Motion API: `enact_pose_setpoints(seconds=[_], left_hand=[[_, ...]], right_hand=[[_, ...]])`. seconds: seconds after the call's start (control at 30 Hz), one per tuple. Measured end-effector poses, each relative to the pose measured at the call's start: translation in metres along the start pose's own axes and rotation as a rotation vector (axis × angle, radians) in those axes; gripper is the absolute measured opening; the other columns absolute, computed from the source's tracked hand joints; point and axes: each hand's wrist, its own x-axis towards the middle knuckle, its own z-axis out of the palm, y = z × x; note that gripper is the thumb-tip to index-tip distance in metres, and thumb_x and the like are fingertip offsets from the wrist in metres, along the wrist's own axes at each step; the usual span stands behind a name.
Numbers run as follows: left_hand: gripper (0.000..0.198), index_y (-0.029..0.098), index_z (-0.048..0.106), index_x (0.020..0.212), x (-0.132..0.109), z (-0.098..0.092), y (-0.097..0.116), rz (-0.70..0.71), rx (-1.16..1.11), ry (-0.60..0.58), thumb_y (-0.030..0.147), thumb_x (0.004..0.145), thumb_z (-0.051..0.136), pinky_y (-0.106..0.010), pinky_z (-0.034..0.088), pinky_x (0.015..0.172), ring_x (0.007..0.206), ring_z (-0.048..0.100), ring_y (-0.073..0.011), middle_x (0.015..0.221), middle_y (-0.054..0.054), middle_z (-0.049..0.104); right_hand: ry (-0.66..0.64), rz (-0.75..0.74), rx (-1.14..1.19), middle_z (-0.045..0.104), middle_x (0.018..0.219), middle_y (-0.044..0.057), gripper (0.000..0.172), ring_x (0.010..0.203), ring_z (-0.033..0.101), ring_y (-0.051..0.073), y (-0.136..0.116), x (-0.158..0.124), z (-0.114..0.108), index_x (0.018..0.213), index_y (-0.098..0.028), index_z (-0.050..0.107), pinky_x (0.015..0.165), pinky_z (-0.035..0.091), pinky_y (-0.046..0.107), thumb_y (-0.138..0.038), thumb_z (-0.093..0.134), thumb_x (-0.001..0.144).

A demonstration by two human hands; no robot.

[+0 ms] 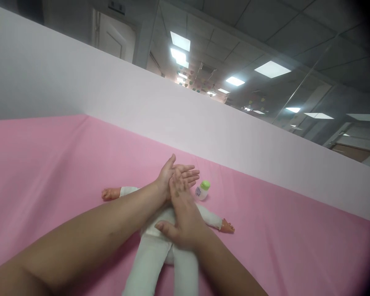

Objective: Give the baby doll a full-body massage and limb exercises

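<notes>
My left hand (pixel 168 176) is held palm up with its thumb raised and fingers stretched out. Across its palm lie the fingers of my right hand (pixel 185 211), which is palm down with its thumb apart. Neither hand grips anything that I can see. Beneath them a baby doll (pixel 185 267) in white clothes lies on its back, arms spread to both sides. My hands and forearms hide its head and much of its chest. Just right of my fingertips, a small clear bottle (pixel 202 191) with a green cap stands beside the doll.
Pink sheeting (pixel 265 242) covers the surface under the doll, with some creases. A low white partition (pixel 185 119) runs along the back. Beyond it are a white door (pixel 115 37) and glass reflecting ceiling lights.
</notes>
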Motion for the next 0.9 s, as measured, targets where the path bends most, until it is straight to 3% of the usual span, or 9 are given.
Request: enact_pose_setpoints(seconds=[0.23,0.33,0.43,0.6,0.77,0.9], left_hand=[[0.085,0.006,0.064,0.130,-0.003,0.008,-0.018,-0.056,0.039,0.046,0.079,0.092,0.044,-0.050,0.050,0.107,0.130,0.061,-0.0399,0.137,-0.027,0.064],[0.088,0.004,0.062,0.131,-0.003,0.009,-0.008,-0.030,0.041,0.047,0.079,0.093,0.039,-0.048,0.049,0.109,0.133,0.059,-0.0388,0.138,-0.028,0.063],[0.092,0.002,0.060,0.134,-0.003,0.006,0.006,0.053,0.050,0.046,0.081,0.092,0.038,-0.043,0.050,0.109,0.133,0.059,-0.0360,0.139,-0.028,0.062],[0.092,0.000,0.055,0.139,-0.003,0.002,0.019,0.092,0.025,0.014,0.079,0.094,0.037,-0.040,0.055,0.103,0.130,0.062,-0.0347,0.142,-0.028,0.060],[0.089,0.004,0.060,0.133,-0.007,0.009,0.004,0.007,0.046,-0.074,0.080,0.094,0.033,-0.043,0.054,0.102,0.129,0.062,-0.0355,0.143,-0.027,0.060],[0.091,0.005,0.064,0.128,-0.011,0.013,-0.014,-0.078,0.041,-0.126,0.083,0.090,0.038,-0.049,0.046,0.110,0.130,0.061,-0.0381,0.140,-0.027,0.062]], right_hand=[[0.083,0.110,-0.095,0.007,0.173,0.012,0.105,0.160,0.002,0.035,0.021,0.003,0.001,0.167,-0.019,-0.006,0.129,0.007,0.062,-0.068,0.055,0.096],[0.067,0.119,-0.127,0.009,0.173,0.011,0.099,0.161,0.004,0.034,0.026,0.003,0.000,0.167,-0.021,-0.001,0.129,0.006,0.062,-0.064,0.055,0.099],[0.034,0.078,-0.096,0.011,0.173,0.011,0.096,0.161,0.007,0.033,0.024,0.000,-0.003,0.167,-0.021,0.002,0.130,0.012,0.060,-0.061,0.055,0.099],[-0.026,-0.049,-0.002,0.011,0.173,0.012,0.102,0.160,0.008,0.035,0.009,-0.006,-0.002,0.167,-0.016,0.006,0.129,0.018,0.057,-0.067,0.056,0.095],[0.042,-0.066,-0.006,0.005,0.174,0.012,0.101,0.160,0.001,0.038,-0.003,-0.006,0.003,0.167,-0.015,-0.002,0.128,0.015,0.063,-0.077,0.037,0.097],[0.112,-0.038,-0.082,0.000,0.174,0.012,0.097,0.159,-0.001,0.040,0.004,-0.002,0.004,0.167,-0.016,-0.007,0.127,0.012,0.067,-0.077,0.027,0.099]])
